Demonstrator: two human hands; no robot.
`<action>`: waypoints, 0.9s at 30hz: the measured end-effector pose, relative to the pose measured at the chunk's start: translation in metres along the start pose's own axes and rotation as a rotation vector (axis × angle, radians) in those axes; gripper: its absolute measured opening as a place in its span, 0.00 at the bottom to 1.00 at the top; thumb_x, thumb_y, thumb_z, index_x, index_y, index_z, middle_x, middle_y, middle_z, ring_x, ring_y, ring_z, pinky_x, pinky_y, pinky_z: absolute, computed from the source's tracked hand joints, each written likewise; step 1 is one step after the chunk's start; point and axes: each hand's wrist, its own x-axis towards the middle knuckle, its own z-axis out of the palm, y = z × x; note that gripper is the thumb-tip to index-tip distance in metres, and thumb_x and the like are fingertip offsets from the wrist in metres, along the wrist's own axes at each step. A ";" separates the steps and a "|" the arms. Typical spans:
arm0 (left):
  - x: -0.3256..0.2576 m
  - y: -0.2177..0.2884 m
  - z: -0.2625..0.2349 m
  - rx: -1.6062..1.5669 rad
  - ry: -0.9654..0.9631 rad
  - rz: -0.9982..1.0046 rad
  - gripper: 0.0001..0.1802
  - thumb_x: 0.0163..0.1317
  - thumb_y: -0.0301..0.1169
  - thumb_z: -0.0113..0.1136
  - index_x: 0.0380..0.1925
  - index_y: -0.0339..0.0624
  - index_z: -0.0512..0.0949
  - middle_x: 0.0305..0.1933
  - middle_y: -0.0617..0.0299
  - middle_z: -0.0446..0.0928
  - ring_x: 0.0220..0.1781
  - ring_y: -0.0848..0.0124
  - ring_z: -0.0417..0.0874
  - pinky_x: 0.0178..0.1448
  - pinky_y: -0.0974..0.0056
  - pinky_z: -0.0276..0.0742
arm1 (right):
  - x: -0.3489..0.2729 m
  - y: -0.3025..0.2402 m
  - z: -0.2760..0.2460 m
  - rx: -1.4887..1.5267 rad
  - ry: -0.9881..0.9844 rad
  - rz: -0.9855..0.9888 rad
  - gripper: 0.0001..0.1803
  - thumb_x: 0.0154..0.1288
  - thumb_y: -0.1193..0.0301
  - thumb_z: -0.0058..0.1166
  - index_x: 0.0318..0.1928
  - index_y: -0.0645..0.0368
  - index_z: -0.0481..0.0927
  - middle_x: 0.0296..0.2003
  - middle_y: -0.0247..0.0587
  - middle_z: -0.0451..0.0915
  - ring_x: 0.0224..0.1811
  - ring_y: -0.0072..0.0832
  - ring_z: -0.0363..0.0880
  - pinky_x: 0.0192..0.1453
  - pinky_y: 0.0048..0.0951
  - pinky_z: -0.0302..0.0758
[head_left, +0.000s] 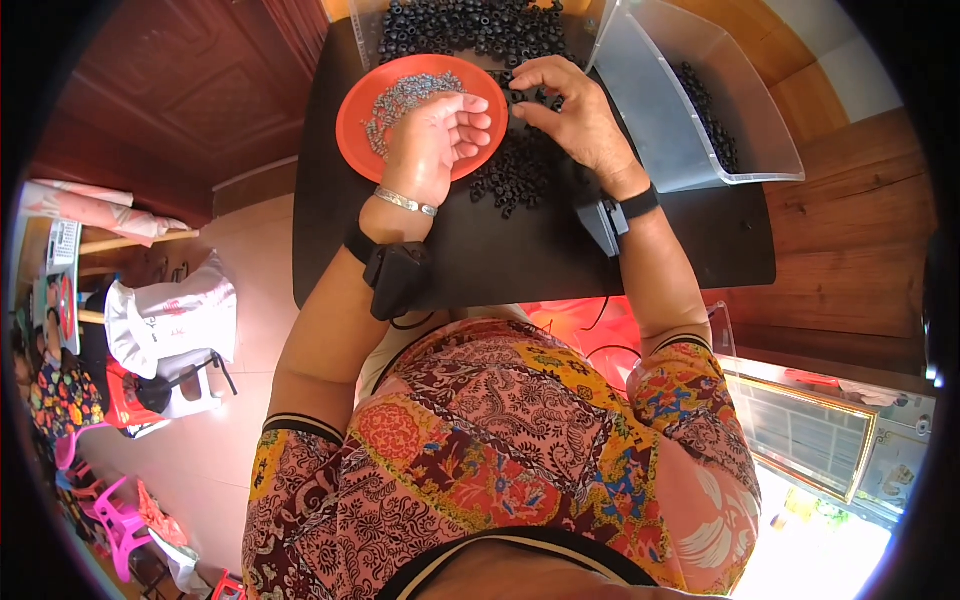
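My left hand (437,140) is over a round red plate (352,142), palm turned up and fingers curled in; whatever they hold is hidden. Small silvery-grey metal pieces (405,98) lie heaped on the plate. To the right, my right hand (583,118) reaches over small black ring-shaped pieces, its thumb and index finger curved and apart. One black piece (517,97) shows between those fingertips; no contact with it can be made out. A loose pile of similar black pieces (512,172) sits on the dark table between my wrists.
A clear bin (368,30) full of black pieces stands at the table's far edge. Another translucent bin (660,130), holding some more, stands tilted at the right. The black tabletop (480,260) ends just before my body. Pink stools (122,520) and a white bag (180,310) are at the left.
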 end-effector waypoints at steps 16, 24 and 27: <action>0.000 -0.005 0.003 0.031 -0.221 -0.008 0.13 0.62 0.37 0.51 0.41 0.40 0.73 0.33 0.62 0.77 0.32 0.72 0.79 0.37 0.70 0.71 | -0.005 -0.026 0.008 0.263 0.049 -0.070 0.16 0.46 0.80 0.66 0.38 0.57 0.80 0.41 0.35 0.80 0.47 0.30 0.77 0.52 0.30 0.74; -0.002 -0.006 0.001 -0.034 -0.275 0.012 0.11 0.63 0.33 0.50 0.40 0.39 0.74 0.34 0.63 0.78 0.33 0.72 0.79 0.39 0.71 0.72 | -0.008 -0.034 0.006 0.270 0.046 -0.005 0.14 0.49 0.80 0.65 0.38 0.58 0.80 0.41 0.37 0.80 0.46 0.28 0.78 0.50 0.28 0.75; -0.001 -0.007 0.001 -0.007 -0.249 0.011 0.10 0.63 0.33 0.50 0.38 0.39 0.75 0.34 0.64 0.78 0.33 0.73 0.79 0.39 0.72 0.72 | -0.008 -0.029 0.008 0.213 0.085 -0.080 0.13 0.50 0.78 0.65 0.38 0.59 0.80 0.41 0.37 0.80 0.46 0.30 0.78 0.50 0.29 0.75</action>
